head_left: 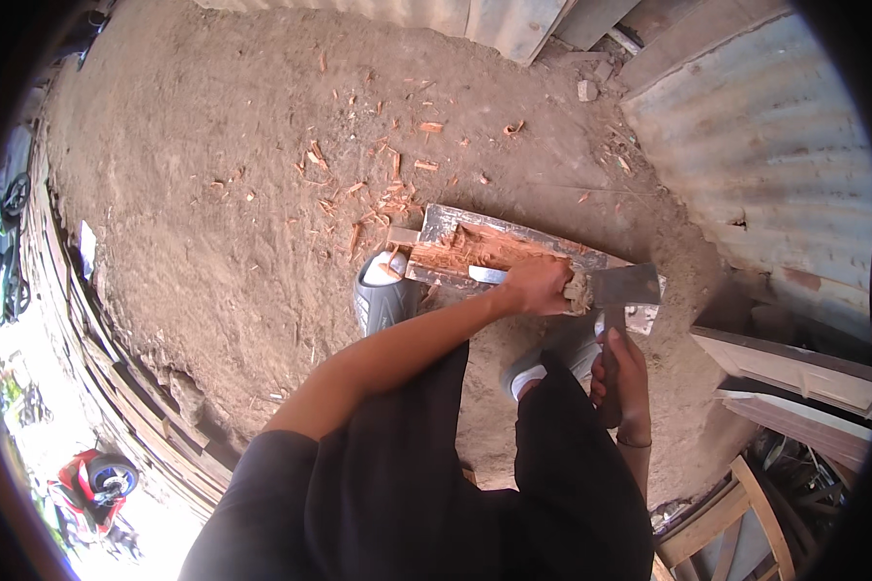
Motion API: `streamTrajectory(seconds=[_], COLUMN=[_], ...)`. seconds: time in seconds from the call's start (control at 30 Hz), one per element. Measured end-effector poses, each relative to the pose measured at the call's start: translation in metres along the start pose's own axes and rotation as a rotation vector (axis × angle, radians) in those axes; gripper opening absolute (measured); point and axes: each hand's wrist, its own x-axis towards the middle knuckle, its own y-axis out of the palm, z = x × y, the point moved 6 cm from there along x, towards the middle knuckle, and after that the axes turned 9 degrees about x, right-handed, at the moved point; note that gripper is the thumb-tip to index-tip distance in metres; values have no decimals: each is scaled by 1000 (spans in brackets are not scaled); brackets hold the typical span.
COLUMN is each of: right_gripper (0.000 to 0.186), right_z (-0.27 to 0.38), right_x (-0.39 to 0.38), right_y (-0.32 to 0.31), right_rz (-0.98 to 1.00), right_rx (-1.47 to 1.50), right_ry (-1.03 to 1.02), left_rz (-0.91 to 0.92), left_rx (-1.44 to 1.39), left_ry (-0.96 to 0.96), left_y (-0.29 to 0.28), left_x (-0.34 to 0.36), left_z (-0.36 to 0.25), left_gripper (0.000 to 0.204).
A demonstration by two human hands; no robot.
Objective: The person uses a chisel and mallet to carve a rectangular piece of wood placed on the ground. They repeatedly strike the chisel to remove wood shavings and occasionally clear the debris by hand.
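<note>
A weathered wooden board point(436, 215) lies across the ground in front of my feet, its upper face gouged to raw orange wood on the left part. My left hand point(538, 286) is closed around a chisel point(486, 275). The chisel's pale metal blade points left over the gouged wood, and its frayed butt end sticks out to the right of my fist. In my right hand point(627, 378) is a hatchet point(625, 286), gripped by its dark handle. The wide, flat hatchet head is beside the chisel's butt, over the board's right part; whether they touch I cannot tell.
Wood chips point(394, 165) are scattered on the dirt ground point(213, 116) beyond the board. My left shoe point(383, 300) is by the board's left end. Corrugated metal sheets point(765, 165) stand at right, above stacked planks point(794, 368). A wooden frame point(717, 528) leans lower right; a red motorcycle point(92, 489) is at far left.
</note>
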Motion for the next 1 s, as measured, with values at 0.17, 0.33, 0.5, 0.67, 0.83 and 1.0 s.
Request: streamTrajectory(seconds=[0.17, 0.33, 0.5, 0.67, 0.83, 1.0], right_gripper=[34, 34, 37, 39, 39, 36], right_z=[4, -5, -9, -10, 13, 37], right_x=[-12, -33, -44, -43, -58, -67], right_y=[-32, -58, -61, -69, -73, -73], right_rz=[-103, -164, -135, -116, -157, -191], right_rx=[45, 130, 118, 24, 55, 105], right_ry=[-79, -111, -98, -103, -147, -246], left_rz=[95, 181, 54, 63, 96, 46], left_rx=[162, 197, 65, 82, 68, -31], left_ry=[163, 415, 385, 312, 290, 236], left_y=[39, 73, 46, 51, 50, 27], left_x=[8, 3, 9, 12, 15, 14], left_z=[5, -49, -60, -46, -43, -50], left_gripper=[29, 31, 33, 29, 28, 27])
